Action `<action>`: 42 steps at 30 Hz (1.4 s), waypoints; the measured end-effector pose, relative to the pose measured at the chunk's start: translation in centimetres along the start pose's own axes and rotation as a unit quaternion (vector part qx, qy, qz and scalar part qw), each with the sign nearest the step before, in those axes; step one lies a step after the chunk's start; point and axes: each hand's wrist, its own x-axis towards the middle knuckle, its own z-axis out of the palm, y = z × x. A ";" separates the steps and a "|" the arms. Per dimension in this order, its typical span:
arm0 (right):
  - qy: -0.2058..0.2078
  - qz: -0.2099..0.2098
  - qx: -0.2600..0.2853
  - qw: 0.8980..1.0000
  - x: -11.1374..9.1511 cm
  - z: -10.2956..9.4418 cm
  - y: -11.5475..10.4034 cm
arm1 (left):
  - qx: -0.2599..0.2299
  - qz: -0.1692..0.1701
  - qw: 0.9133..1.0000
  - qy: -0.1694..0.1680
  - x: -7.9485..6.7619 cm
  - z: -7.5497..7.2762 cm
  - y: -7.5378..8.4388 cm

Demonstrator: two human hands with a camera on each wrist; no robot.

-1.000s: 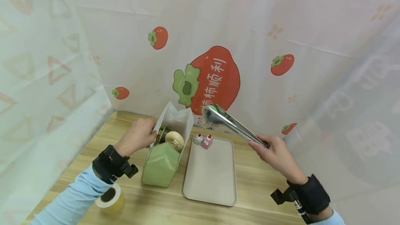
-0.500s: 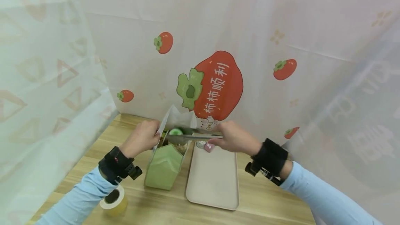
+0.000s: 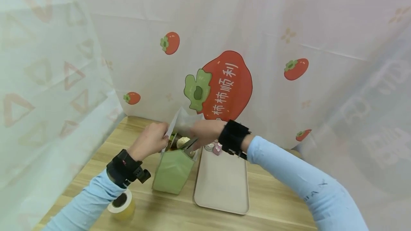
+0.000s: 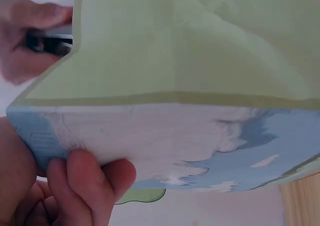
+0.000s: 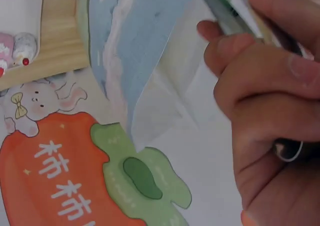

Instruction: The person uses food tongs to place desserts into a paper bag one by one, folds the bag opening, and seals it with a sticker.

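A paper bag (image 3: 173, 172) with a light green side and a white inside stands on the table, its mouth open. My left hand (image 3: 150, 140) grips the bag's upper left edge, fingers curled against its blue-and-white printed side (image 4: 165, 141) in the left wrist view. My right hand (image 3: 207, 131) holds metal tongs (image 3: 190, 144) over the bag mouth, tips pointing down inside. In the right wrist view the fingers wrap round the tongs (image 5: 225, 10). A round beige bun-like piece (image 3: 182, 142) shows in the bag. The tongs' tips are hidden behind the green side.
A beige tray (image 3: 221, 188) lies right of the bag, with two small toy-like cakes (image 3: 213, 148) at its far left corner. A roll of yellowish tape (image 3: 122, 206) stands near my left forearm. A printed curtain (image 3: 250, 27) borders the table.
My right hand has swung left with the tongs, carrying a green round piece from above the tray down into the bag; that piece is now out of sight. My left hand keeps its grip.
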 end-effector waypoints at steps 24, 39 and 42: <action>0.009 0.021 -0.021 1.000 -0.8 -0.7 1.7 | 0.009 0.003 1.000 0.015 0.5 -0.4 0.8; 0.288 0.092 0.155 0.941 -13.8 5.4 4.2 | -0.014 -0.020 1.000 -0.009 -0.4 -0.3 -0.2; 0.332 0.121 0.194 0.915 -15.9 8.7 4.7 | -0.015 -0.020 1.000 -0.011 -0.5 -0.2 -0.3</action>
